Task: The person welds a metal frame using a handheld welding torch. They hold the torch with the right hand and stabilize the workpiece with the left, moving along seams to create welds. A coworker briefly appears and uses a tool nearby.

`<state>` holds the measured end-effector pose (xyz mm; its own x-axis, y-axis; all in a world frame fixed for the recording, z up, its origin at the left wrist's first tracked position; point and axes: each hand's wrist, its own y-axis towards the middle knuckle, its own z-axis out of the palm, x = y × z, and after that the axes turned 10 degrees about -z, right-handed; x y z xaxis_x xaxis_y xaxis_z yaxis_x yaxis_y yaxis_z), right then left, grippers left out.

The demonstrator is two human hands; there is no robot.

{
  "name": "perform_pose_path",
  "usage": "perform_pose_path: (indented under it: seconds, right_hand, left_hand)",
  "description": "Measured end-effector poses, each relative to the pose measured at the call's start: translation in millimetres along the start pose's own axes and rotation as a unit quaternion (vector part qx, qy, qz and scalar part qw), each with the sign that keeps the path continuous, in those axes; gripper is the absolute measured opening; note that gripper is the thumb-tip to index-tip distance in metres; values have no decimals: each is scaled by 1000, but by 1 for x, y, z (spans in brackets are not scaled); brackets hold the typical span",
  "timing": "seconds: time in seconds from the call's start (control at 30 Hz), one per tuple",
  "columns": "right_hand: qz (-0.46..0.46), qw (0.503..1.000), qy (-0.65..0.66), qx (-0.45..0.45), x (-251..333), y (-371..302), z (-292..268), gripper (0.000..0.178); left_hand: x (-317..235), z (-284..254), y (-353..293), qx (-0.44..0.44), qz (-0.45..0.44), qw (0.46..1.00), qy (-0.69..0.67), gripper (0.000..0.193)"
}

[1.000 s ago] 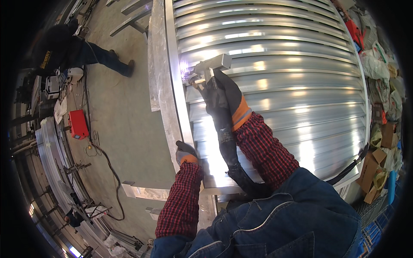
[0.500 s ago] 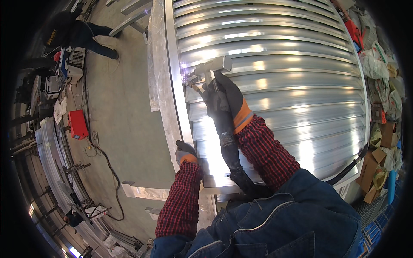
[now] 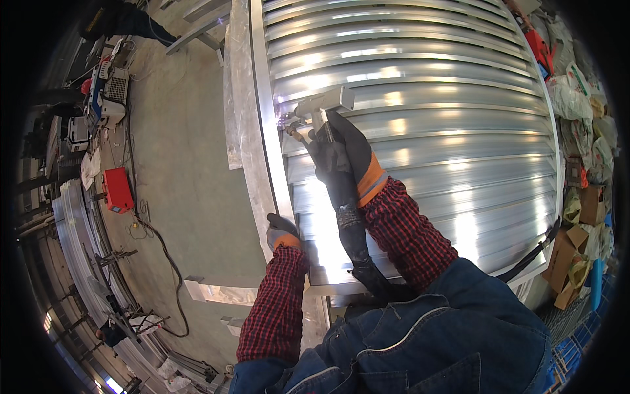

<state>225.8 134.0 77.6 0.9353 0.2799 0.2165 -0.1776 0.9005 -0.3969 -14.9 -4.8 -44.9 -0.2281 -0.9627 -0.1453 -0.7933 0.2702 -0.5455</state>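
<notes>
Your right hand [image 3: 346,146] grips the gun [image 3: 333,100], nose beside the frame [image 3: 273,157]; your left hand [image 3: 283,232] rests curled on the frame, its hold unclear

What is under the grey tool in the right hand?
The slatted metal panel shows around the grey tool; the panel's surface directly beneath the tool and right hand is covered.

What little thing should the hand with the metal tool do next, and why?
Probably the right hand should ease the metal tool a tiny bit along the side rail. A purplish glow shows at the tool's nose, close to where the slats meet that rail. The left hand is on the rail too, away from the glow.
</notes>
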Motion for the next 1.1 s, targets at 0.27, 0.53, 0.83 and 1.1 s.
perform_pose_path:
  seconds: [0.27,0.53,0.83,1.1]
  right_hand:
    - [22,999,-20,23,2,0,-8,37]
    - [13,1000,-6,12,1,-8,-4,40]
    - [17,998,-11,-56,7,-39,13,35]
    - [27,997,-37,-63,-3,-36,1,34]
  left_hand:
    - [-4,-4,-6,5,-5,1000,4,84]
    - [-6,-8,-11,8,-7,1000,-12,82]
    - [-2,-8,-14,-12,15,999,-30,94]
    - [10,15,32,-32,-1,999,-31,93]
